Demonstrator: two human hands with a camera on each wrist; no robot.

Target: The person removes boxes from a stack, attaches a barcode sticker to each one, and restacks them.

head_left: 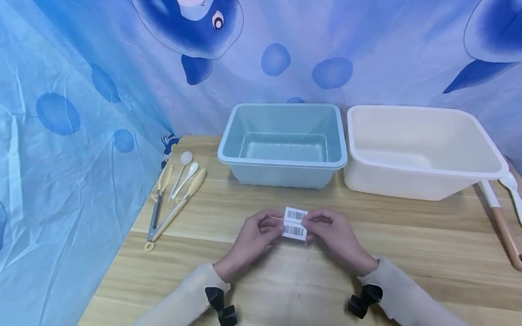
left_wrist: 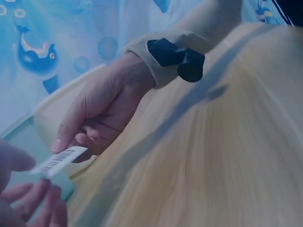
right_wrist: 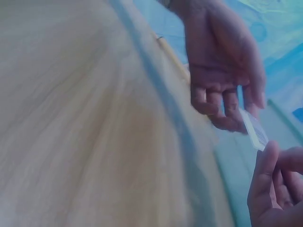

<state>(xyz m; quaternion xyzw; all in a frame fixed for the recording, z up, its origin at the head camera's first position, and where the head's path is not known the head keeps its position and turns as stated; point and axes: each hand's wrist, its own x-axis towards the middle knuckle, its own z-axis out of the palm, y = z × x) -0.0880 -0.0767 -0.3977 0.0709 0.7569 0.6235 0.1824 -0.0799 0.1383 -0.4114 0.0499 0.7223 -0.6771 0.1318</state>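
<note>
Pinched between both hands, by its left edge in thumb and fingers of the left hand (head_left: 258, 235) and by its right edge in thumb and fingers of the right hand (head_left: 331, 232), a small white card (head_left: 295, 222) with two barcodes, one above the other, raised over the near middle of the surface (head_left: 285, 290). At the wrists, pale sleeves (head_left: 181, 296) and black mounts (head_left: 222, 308). Underneath, light wood grain with soft shadows close to the hands, and a long dark band across it in both wrist views. Off to the left, near the edge, tongs (head_left: 171, 217) in a spread V, hinge and ring toward the near side; between their arms, a round-headed spoon (head_left: 186, 158) and a smaller white spoon (head_left: 193, 168). Out at the right edge, a wooden-handled utensil (head_left: 505, 233) and a white utensil (head_left: 509, 181), both partly hidden. Beyond the card, along the back, a blue-green bin (head_left: 281, 175), upright, with a stepped rectangle in plain view on its inside floor; just beside it, a wider white bin (head_left: 408, 184), upright, smooth inside down to its floor. Behind and round the left side, a wrinkled blue cloth (head_left: 302, 27) with printed whales and darker round spots.
</note>
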